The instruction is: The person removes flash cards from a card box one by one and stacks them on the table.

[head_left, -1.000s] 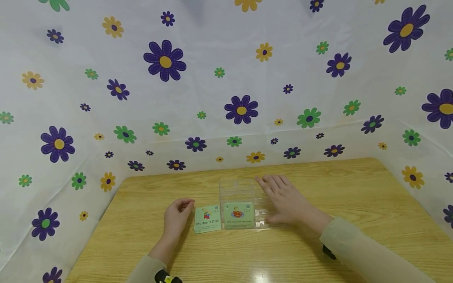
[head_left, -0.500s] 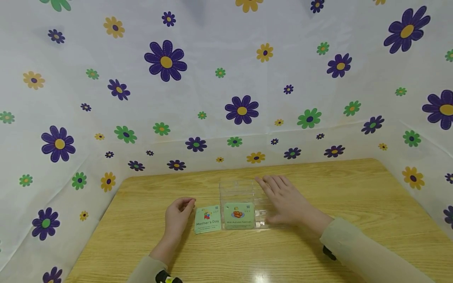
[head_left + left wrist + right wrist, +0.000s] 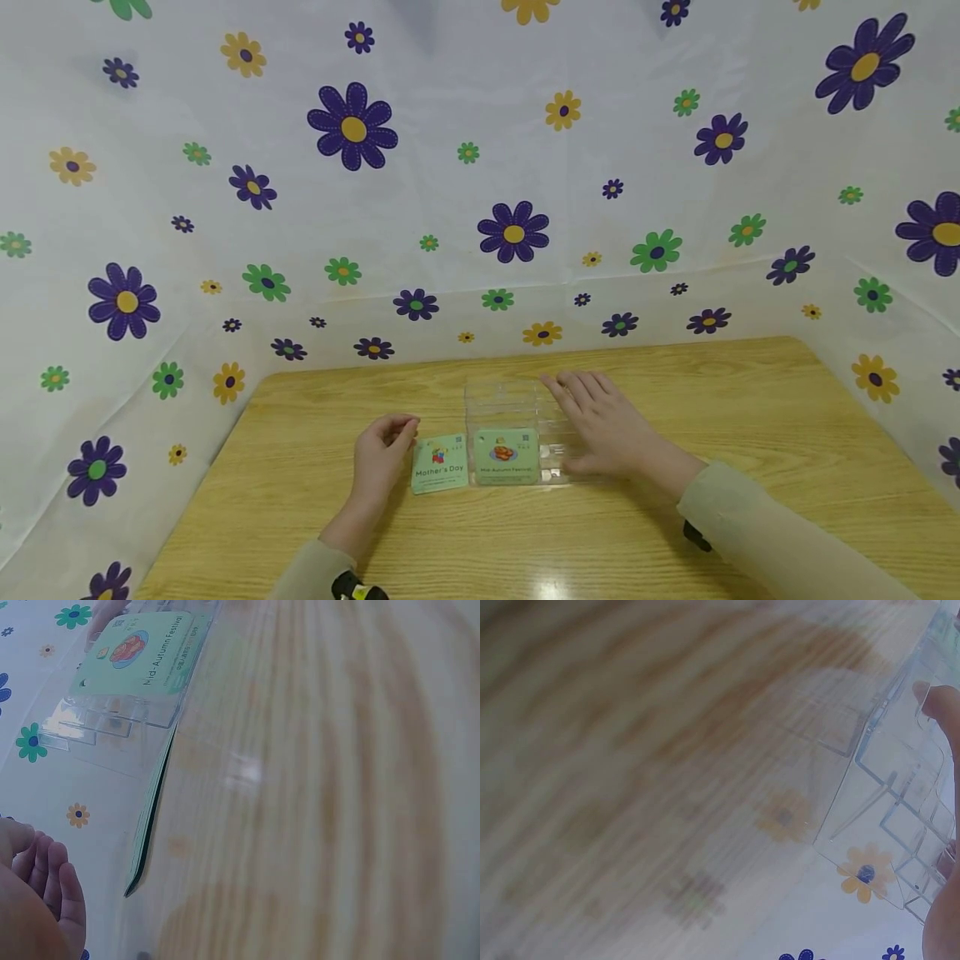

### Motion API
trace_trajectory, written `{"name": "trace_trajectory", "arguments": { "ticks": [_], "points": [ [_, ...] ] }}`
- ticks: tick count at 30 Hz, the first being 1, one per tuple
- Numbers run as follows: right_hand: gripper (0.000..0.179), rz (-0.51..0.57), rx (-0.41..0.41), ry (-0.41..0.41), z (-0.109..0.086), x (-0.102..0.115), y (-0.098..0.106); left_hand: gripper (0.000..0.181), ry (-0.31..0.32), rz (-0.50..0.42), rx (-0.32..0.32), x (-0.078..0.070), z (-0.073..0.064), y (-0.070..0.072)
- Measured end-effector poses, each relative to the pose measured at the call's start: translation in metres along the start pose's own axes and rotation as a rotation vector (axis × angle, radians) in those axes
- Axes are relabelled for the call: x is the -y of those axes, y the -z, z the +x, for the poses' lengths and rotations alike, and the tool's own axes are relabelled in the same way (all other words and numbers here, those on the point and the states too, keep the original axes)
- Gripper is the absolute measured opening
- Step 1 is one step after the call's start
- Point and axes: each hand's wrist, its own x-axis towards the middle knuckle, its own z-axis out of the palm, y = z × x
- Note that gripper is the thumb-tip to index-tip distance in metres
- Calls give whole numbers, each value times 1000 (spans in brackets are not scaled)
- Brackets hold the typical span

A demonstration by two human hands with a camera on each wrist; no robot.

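A clear plastic stepped card holder [image 3: 501,408] stands on the table, with a stack of green "Mid-Autumn Festival" cards [image 3: 507,458] in its front left compartment. My right hand [image 3: 603,425] grips the holder's right part, fingers toward the back; in the right wrist view the thumb [image 3: 937,701] hooks its edge. Left of the holder, a thin stack of green "Mother's Day" cards [image 3: 439,467] lies flat. My left hand [image 3: 381,450] hovers by its upper left corner, thumb and index finger close together. In the left wrist view, loosely curled fingers [image 3: 56,877] are apart from the stack's edge [image 3: 150,817].
The wood-grain table [image 3: 480,542] stretches out on both sides of the holder. Behind it and at both sides hangs a white sheet [image 3: 420,200] printed with flowers. A dark band [image 3: 358,587] sits on the left wrist, another [image 3: 696,535] on the right.
My left hand has shifted slightly right and away from me, closer to the "Mother's Day" stack's corner. The right hand, the holder and the cards have stayed in place.
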Motion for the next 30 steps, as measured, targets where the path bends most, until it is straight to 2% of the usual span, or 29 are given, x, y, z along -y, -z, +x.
{"name": "trace_trajectory", "arguments": {
  "ticks": [10, 25, 30],
  "points": [
    [129, -7, -2, -1, 0, 0, 2, 17, -47, 26, 29, -4, -4, -4],
    [128, -17, -8, 5, 0, 0, 1, 16, -55, 16, 65, -8, -10, -13],
    [127, -9, -3, 1, 0, 0, 0, 16, -61, -16, 80, -11, -14, -16]
  ]
}}
